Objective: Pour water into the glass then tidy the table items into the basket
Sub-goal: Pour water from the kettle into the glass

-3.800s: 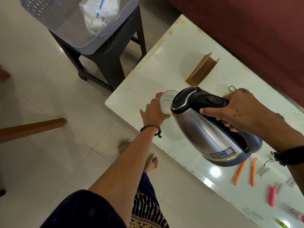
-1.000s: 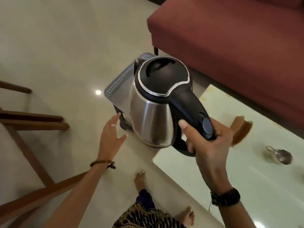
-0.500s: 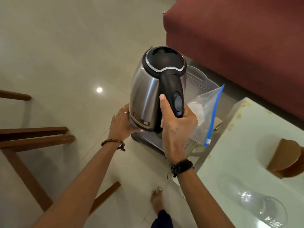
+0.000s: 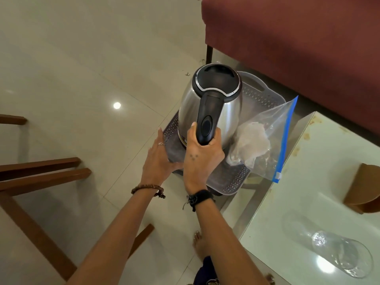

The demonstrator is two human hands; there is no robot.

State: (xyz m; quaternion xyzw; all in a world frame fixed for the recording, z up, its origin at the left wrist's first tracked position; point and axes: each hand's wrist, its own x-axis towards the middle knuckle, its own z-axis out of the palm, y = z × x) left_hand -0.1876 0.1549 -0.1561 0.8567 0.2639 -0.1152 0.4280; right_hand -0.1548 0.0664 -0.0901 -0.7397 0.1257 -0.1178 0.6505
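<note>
The right hand grips the black handle of the steel kettle, upright in the basket beside a plastic bag, while the flat left hand steadies the basket's edge; the kettle looks heavy, rigid and slick-sided, so the handle is the safest hold.

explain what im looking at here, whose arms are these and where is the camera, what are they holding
There is no machine here: these are a person's two bare arms, seen from a camera worn on their head that looks forward and down. The right hand has its grip curled round the black handle of a steel kettle, which is in a grey perforated basket; whether it rests on the bottom is hidden. A clear zip bag is in the basket beside it. The left hand lies open against the basket's near edge. At right is a pale table with a glass and a brown holder on it.
</note>
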